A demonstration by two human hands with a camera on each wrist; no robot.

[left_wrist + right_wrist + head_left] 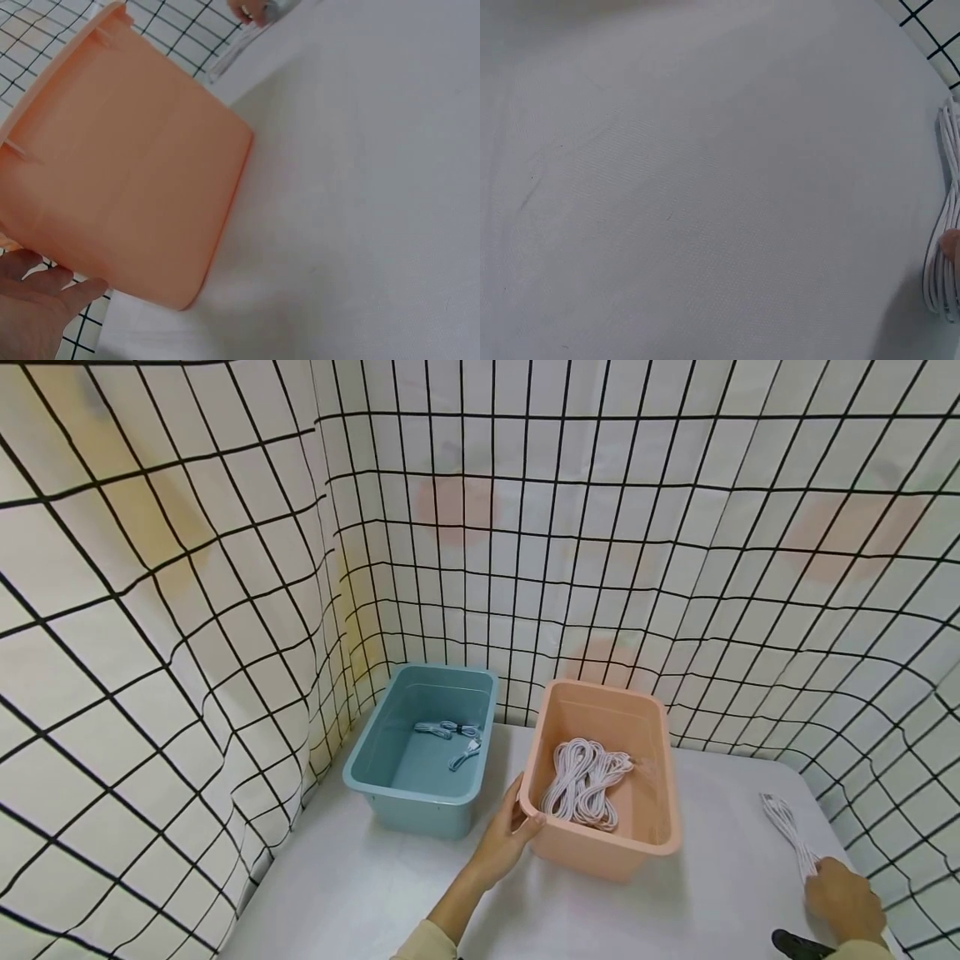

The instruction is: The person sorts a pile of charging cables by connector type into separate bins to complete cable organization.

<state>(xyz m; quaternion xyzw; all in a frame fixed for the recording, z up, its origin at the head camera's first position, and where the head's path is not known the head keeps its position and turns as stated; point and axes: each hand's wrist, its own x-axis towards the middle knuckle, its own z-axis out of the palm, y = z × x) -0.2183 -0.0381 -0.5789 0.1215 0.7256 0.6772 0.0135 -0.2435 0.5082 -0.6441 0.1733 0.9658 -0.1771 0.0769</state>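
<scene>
My left hand (pixel 501 843) holds the near left corner of an orange plastic bin (pixel 592 852), thumb on its front and fingers along its side. In the left wrist view the fingers (pixel 52 281) lie against the wall of the bin (pixel 135 165). Inside the bin are coiled bundles of white cable (pixel 581 781). At the table's right side, my right hand (pixel 846 897) grips the near end of another white cable bundle (pixel 783 818). The right wrist view shows only a fingertip on that bundle (pixel 949 202), at the frame's edge.
A blue-green bin (pixel 375 789) stands left of the orange one, with a few small tied cables (pixel 465 752) inside. Black netting (pixel 525 527) over pale sheets surrounds the white table (pixel 337 893). A dark object (pixel 798 945) lies beside my right wrist.
</scene>
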